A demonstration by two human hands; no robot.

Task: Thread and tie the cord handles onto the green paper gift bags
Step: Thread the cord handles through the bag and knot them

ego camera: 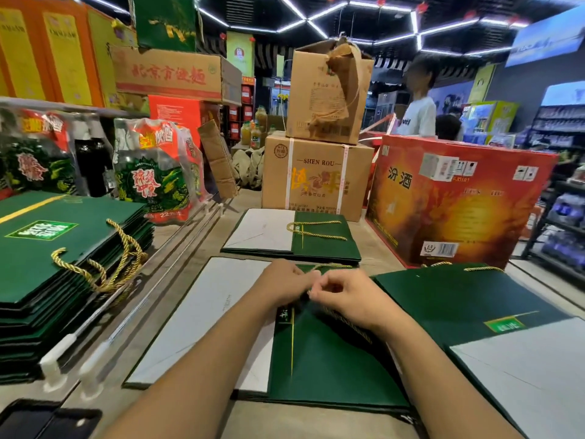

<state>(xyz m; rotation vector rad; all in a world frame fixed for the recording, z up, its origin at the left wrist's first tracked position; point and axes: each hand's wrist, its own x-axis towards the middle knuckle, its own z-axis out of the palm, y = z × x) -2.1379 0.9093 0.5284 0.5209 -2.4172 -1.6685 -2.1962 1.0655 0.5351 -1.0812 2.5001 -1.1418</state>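
Note:
A flat green paper gift bag (319, 359) lies in front of me on the counter, its white base flap to the left. A gold twisted cord (351, 323) runs across its upper part. My left hand (281, 285) and my right hand (345, 294) meet at the bag's top edge, fingers pinched on the cord's end. The exact spot where the cord enters the bag is hidden by my fingers. Another flat green bag (319, 240) with a gold cord handle lies just beyond.
A tall stack of finished green bags (60, 270) with gold handles sits at left. More green bags (468, 308) lie at right. Cardboard boxes (313, 175) and a red carton (456, 201) stand behind. A person in a white shirt (418, 114) stands at the back right.

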